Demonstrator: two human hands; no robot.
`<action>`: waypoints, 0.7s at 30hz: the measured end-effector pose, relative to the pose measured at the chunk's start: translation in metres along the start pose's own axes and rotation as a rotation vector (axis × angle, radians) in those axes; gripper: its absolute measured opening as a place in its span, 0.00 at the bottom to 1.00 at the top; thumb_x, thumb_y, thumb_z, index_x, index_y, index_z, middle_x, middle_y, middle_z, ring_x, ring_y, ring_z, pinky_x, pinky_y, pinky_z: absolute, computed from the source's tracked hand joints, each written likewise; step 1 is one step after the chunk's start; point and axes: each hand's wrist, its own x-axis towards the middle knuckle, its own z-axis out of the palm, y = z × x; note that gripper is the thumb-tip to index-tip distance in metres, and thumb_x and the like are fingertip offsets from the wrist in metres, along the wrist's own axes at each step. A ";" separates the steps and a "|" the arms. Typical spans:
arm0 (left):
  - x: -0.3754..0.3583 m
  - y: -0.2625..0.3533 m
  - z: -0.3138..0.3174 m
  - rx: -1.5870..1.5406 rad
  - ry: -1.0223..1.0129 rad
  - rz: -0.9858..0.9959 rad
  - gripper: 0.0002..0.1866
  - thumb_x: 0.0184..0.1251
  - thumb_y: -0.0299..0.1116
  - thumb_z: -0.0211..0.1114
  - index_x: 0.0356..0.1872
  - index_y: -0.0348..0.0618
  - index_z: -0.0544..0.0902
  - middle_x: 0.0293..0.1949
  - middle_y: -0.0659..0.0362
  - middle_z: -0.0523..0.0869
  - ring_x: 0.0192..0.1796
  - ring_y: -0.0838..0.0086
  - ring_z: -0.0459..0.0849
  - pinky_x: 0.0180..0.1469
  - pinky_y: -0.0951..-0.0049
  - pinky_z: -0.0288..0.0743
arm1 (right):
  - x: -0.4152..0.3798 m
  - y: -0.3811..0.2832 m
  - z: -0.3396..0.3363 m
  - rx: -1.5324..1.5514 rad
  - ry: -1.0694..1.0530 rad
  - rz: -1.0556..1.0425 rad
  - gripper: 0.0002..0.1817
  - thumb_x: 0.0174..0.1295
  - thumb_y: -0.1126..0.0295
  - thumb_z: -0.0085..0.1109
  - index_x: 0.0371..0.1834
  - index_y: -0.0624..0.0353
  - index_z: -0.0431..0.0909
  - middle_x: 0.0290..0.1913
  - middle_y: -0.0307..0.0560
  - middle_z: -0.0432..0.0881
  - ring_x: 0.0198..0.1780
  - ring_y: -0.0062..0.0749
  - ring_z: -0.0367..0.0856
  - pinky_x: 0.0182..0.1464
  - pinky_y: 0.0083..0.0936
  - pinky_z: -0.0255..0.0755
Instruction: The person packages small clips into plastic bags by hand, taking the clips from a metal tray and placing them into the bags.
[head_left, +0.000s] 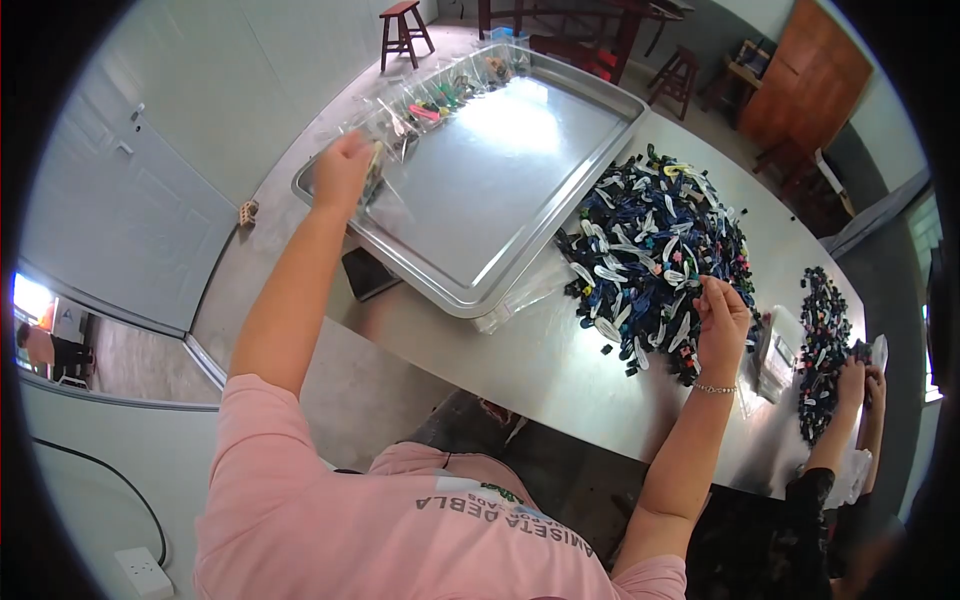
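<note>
Big metal table (545, 365) right across the front, twelve o'clock being straight away from the wearer, and on it the shiny tray (480, 210), its long axis running from about half past seven up to half past one. Off the tray's right-hand long side sits the pile of small clips (650, 235), dark blue, black and white, a broad heap with clips lying every which way and no single axis to it. A narrower second pile (825, 325) lies towards four o'clock from the first, a co-worker's hands (852, 385) at its near right edge. Back to the tray: a row of clear bags (428, 110) lines its far-left long side, set along that same slant.

Now the hands, and here's the geometry! The right hand (724, 312) is the nearer to the big pile, right at its five o'clock edge, the bulk spreading off towards half past ten; fingertips drawn to a pinch, any clip between them too small to tell. The left hand (341, 172) is across the tray, that pile past three o'clock from it, the bag row towards half past one. Its blurred fingers look closed on a clear bag (374, 178) over the tray's near-left corner.
</note>
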 end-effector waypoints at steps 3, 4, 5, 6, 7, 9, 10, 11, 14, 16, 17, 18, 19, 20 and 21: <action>0.009 -0.010 -0.021 0.246 0.196 0.083 0.30 0.59 0.37 0.71 0.63 0.36 0.77 0.54 0.49 0.85 0.52 0.64 0.84 0.56 0.66 0.77 | 0.001 0.001 -0.002 -0.005 -0.021 -0.008 0.09 0.69 0.69 0.63 0.44 0.63 0.86 0.31 0.32 0.82 0.30 0.12 0.75 0.39 0.14 0.75; 0.008 -0.009 -0.027 0.391 0.232 0.107 0.34 0.57 0.37 0.72 0.65 0.37 0.75 0.55 0.47 0.84 0.56 0.59 0.83 0.59 0.62 0.76 | 0.002 0.002 -0.002 -0.004 -0.022 -0.003 0.09 0.69 0.69 0.63 0.44 0.63 0.86 0.31 0.32 0.82 0.30 0.12 0.75 0.39 0.14 0.75; 0.006 -0.009 -0.031 0.395 0.232 0.105 0.34 0.57 0.37 0.72 0.65 0.37 0.75 0.55 0.47 0.84 0.56 0.59 0.83 0.59 0.62 0.76 | 0.002 0.002 -0.003 -0.016 -0.015 -0.004 0.09 0.69 0.69 0.63 0.44 0.63 0.86 0.31 0.32 0.82 0.30 0.12 0.75 0.39 0.14 0.75; 0.004 -0.009 -0.034 0.405 0.220 0.072 0.33 0.57 0.37 0.72 0.65 0.37 0.76 0.55 0.47 0.84 0.56 0.58 0.82 0.60 0.61 0.75 | 0.002 0.003 -0.003 -0.029 -0.007 -0.004 0.09 0.69 0.69 0.63 0.44 0.63 0.86 0.31 0.32 0.82 0.30 0.12 0.75 0.39 0.14 0.75; 0.002 -0.010 -0.037 0.414 0.207 0.039 0.32 0.57 0.37 0.72 0.64 0.37 0.77 0.55 0.48 0.84 0.57 0.57 0.81 0.61 0.61 0.74 | 0.003 0.003 -0.004 -0.039 -0.030 -0.001 0.09 0.69 0.69 0.63 0.45 0.63 0.86 0.32 0.32 0.82 0.31 0.12 0.76 0.39 0.14 0.75; -0.003 -0.007 -0.040 0.493 0.262 0.139 0.31 0.57 0.37 0.72 0.63 0.38 0.77 0.54 0.49 0.84 0.56 0.56 0.82 0.61 0.61 0.74 | 0.002 0.001 -0.003 -0.031 -0.032 0.000 0.09 0.69 0.69 0.63 0.45 0.63 0.86 0.33 0.33 0.83 0.32 0.12 0.76 0.39 0.14 0.75; -0.007 -0.005 -0.041 0.568 0.317 0.241 0.30 0.57 0.36 0.72 0.62 0.39 0.78 0.53 0.50 0.84 0.56 0.56 0.82 0.61 0.61 0.74 | 0.002 0.002 -0.002 -0.025 -0.032 -0.002 0.09 0.69 0.69 0.63 0.45 0.63 0.86 0.34 0.33 0.84 0.32 0.12 0.76 0.39 0.14 0.75; -0.012 -0.002 -0.041 0.573 0.316 0.238 0.30 0.57 0.36 0.72 0.62 0.39 0.78 0.53 0.50 0.84 0.56 0.56 0.82 0.61 0.61 0.74 | 0.003 0.004 -0.005 -0.024 -0.035 0.004 0.09 0.69 0.69 0.63 0.45 0.63 0.86 0.34 0.33 0.84 0.32 0.12 0.76 0.39 0.14 0.75; -0.051 0.054 -0.035 0.516 0.319 0.531 0.23 0.58 0.33 0.71 0.56 0.40 0.81 0.50 0.51 0.84 0.54 0.55 0.82 0.59 0.61 0.74 | 0.006 0.008 -0.012 -0.051 -0.057 0.023 0.09 0.69 0.69 0.63 0.46 0.63 0.85 0.36 0.35 0.85 0.33 0.13 0.77 0.40 0.14 0.75; -0.083 0.091 -0.026 0.371 -0.012 0.638 0.18 0.58 0.29 0.71 0.51 0.39 0.82 0.48 0.50 0.84 0.52 0.55 0.82 0.58 0.61 0.75 | 0.004 0.004 -0.006 -0.071 -0.036 0.001 0.09 0.70 0.70 0.62 0.46 0.64 0.85 0.35 0.34 0.84 0.32 0.12 0.76 0.41 0.14 0.75; -0.102 0.110 -0.021 0.325 -0.120 0.709 0.16 0.58 0.28 0.70 0.48 0.39 0.83 0.48 0.50 0.84 0.52 0.55 0.82 0.57 0.61 0.75 | 0.003 0.002 -0.002 -0.135 -0.030 -0.002 0.09 0.70 0.70 0.62 0.46 0.63 0.85 0.35 0.33 0.83 0.31 0.12 0.74 0.40 0.13 0.74; -0.123 0.126 -0.014 0.278 -0.227 0.779 0.14 0.59 0.27 0.70 0.46 0.38 0.83 0.47 0.49 0.84 0.52 0.55 0.82 0.57 0.61 0.76 | 0.003 0.004 -0.001 -0.139 -0.024 -0.001 0.09 0.70 0.70 0.62 0.46 0.63 0.85 0.35 0.33 0.83 0.31 0.12 0.74 0.40 0.13 0.74; -0.146 0.138 -0.004 0.241 -0.310 0.829 0.13 0.59 0.27 0.69 0.45 0.37 0.83 0.48 0.49 0.84 0.52 0.55 0.82 0.57 0.61 0.76 | 0.003 0.006 -0.001 -0.156 -0.041 -0.001 0.09 0.70 0.70 0.62 0.46 0.63 0.86 0.35 0.33 0.83 0.31 0.11 0.73 0.40 0.12 0.73; -0.168 0.149 0.007 0.202 -0.392 0.880 0.13 0.59 0.26 0.68 0.45 0.36 0.83 0.48 0.49 0.84 0.51 0.55 0.83 0.56 0.61 0.77 | 0.003 0.007 -0.002 -0.174 -0.059 -0.001 0.09 0.70 0.70 0.62 0.46 0.63 0.86 0.35 0.32 0.83 0.31 0.11 0.72 0.39 0.11 0.72; -0.193 0.157 0.018 0.193 -0.487 0.875 0.12 0.60 0.26 0.66 0.44 0.34 0.83 0.48 0.48 0.84 0.53 0.54 0.82 0.58 0.61 0.76 | 0.003 0.006 -0.003 -0.205 -0.096 -0.017 0.09 0.70 0.70 0.62 0.45 0.62 0.86 0.34 0.31 0.82 0.31 0.10 0.72 0.39 0.10 0.71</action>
